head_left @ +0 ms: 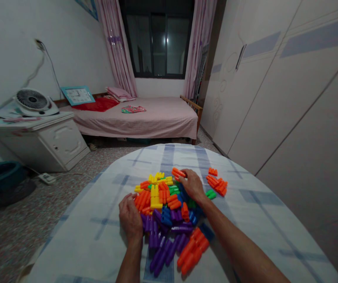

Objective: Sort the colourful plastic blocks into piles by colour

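Note:
A heap of plastic peg-shaped toy pieces [169, 204] in orange, yellow, purple, blue and green lies on a round table with a white and blue checked cloth [98, 236]. My right hand [191, 184] reaches over the heap and pinches an orange piece [178, 172] at its far edge. My left hand [130, 218] rests at the heap's left side, fingers curled against orange and purple pieces; what it holds, if anything, is hidden. A small separate pile of orange pieces [217, 184] lies to the right.
A bed with a pink sheet [154, 116] stands beyond the table under a dark window. A white cabinet [45, 141] with a fan [33, 101] is at the left. Wardrobe doors [275, 98] line the right wall. A power strip [47, 178] lies on the floor.

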`<state>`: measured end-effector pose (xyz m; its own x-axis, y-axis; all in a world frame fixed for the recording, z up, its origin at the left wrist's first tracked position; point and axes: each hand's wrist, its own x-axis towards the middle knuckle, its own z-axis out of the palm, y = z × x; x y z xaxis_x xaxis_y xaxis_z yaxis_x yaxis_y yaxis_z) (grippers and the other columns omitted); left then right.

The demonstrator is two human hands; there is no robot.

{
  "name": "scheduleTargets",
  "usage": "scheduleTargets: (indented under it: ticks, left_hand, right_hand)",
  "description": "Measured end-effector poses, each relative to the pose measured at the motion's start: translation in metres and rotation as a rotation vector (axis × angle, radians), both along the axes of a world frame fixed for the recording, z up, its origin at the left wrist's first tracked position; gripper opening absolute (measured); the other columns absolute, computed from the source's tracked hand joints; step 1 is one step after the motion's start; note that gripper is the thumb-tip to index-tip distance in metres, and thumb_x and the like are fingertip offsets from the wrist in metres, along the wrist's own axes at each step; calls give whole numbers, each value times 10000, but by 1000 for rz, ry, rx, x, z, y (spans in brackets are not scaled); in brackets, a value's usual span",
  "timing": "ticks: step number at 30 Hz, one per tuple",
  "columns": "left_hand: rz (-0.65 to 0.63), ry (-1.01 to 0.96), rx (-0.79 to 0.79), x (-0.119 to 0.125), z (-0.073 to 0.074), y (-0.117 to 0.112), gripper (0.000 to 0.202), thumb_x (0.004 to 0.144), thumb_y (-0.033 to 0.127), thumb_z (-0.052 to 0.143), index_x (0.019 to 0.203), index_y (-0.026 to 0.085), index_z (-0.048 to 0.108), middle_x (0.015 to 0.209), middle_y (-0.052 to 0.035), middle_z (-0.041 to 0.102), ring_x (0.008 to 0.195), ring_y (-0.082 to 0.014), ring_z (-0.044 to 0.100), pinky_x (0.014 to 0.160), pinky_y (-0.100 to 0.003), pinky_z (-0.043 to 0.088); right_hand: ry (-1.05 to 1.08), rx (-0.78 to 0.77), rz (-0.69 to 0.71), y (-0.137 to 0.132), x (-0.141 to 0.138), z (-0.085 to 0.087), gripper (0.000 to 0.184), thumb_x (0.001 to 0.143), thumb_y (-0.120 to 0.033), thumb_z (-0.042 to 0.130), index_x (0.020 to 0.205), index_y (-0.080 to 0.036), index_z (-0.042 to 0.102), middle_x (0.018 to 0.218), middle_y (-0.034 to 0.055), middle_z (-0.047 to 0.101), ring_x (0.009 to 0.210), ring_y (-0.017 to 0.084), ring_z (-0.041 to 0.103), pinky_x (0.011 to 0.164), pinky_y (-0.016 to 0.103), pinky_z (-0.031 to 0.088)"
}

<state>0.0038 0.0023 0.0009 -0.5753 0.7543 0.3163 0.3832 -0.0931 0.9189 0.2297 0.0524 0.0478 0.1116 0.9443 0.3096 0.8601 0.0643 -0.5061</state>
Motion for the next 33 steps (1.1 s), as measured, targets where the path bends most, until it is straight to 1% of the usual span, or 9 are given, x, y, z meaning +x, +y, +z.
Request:
scheduleTargets:
  ticks: [4, 7, 11, 13, 15, 19, 24, 28, 33]
  left_hand:
    - [2, 1, -26, 1, 3, -1, 418, 838, 407, 289, 858, 166, 631, 1026, -106, 607, 1037, -221, 551, 986, -353, 387]
    - [4, -11, -34, 2, 5, -2, 407, 834, 402, 296, 856, 170, 630, 1033, -105, 606, 1041, -223, 553, 988, -357, 384]
    - [-8, -10, -21, 2, 4, -2, 404, 838, 404, 297, 868, 174, 627, 1044, -103, 604, 1051, -219, 547, 991, -355, 381]
    - [-5, -14, -18, 2, 3, -1, 406, 840, 411, 299, 874, 173, 626, 1037, -103, 605, 1047, -219, 545, 991, -357, 380]
    - [-5, -17, -13, 2, 2, -1, 408, 843, 416, 301, 877, 173, 627, 1032, -101, 606, 1041, -218, 545, 992, -358, 379]
    - [1, -19, -17, 2, 3, -2, 412, 843, 422, 302, 873, 175, 630, 1035, -99, 603, 1039, -217, 543, 990, -355, 378]
    - [-2, -10, -6, 2, 3, -2, 401, 847, 413, 298, 869, 182, 626, 1023, -93, 600, 1041, -215, 546, 989, -349, 381]
    - [1, -13, 9, 3, 3, -1, 394, 851, 404, 303, 868, 179, 626, 1026, -95, 601, 1033, -212, 549, 989, -344, 382]
    - [-2, -16, -8, 3, 3, -1, 396, 854, 401, 304, 874, 178, 630, 1013, -91, 607, 1029, -209, 552, 982, -338, 386]
  right_hand:
    - [11, 50, -178, -4, 58, 6, 300, 839, -274, 462, 1054, -161, 637, 1008, 81, 658, 919, 191, 587, 802, 287, 417]
    - [-65, 6, -355, -8, 100, 4, 324, 830, -284, 454, 1064, -164, 643, 970, 91, 663, 873, 212, 601, 758, 311, 434]
    - [-136, 5, -406, -25, 132, -5, 343, 819, -253, 458, 1100, -136, 618, 1028, 128, 636, 956, 239, 578, 817, 351, 442]
    - [-179, 94, -338, -40, 133, -11, 339, 814, -256, 463, 1094, -136, 610, 1072, 137, 606, 1028, 254, 541, 867, 378, 432]
    - [-199, 150, -187, -58, 128, -16, 321, 821, -274, 455, 1081, -159, 604, 1101, 120, 580, 1054, 244, 523, 893, 378, 428]
    - [-165, 7, 54, -90, 105, -21, 310, 837, -245, 420, 1096, -217, 587, 1162, 62, 544, 993, 174, 559, 833, 301, 458]
    - [-219, -71, -23, -95, 87, -21, 362, 853, -233, 418, 1191, -208, 545, 1173, 76, 549, 977, 187, 567, 803, 310, 453]
    - [-236, -84, -59, -86, 86, -22, 301, 857, -306, 451, 1108, -206, 584, 1078, 80, 596, 900, 207, 582, 737, 319, 450]
    - [65, -4, -117, -76, 75, -12, 248, 816, -364, 497, 951, -187, 606, 896, 62, 631, 777, 191, 591, 710, 316, 458]
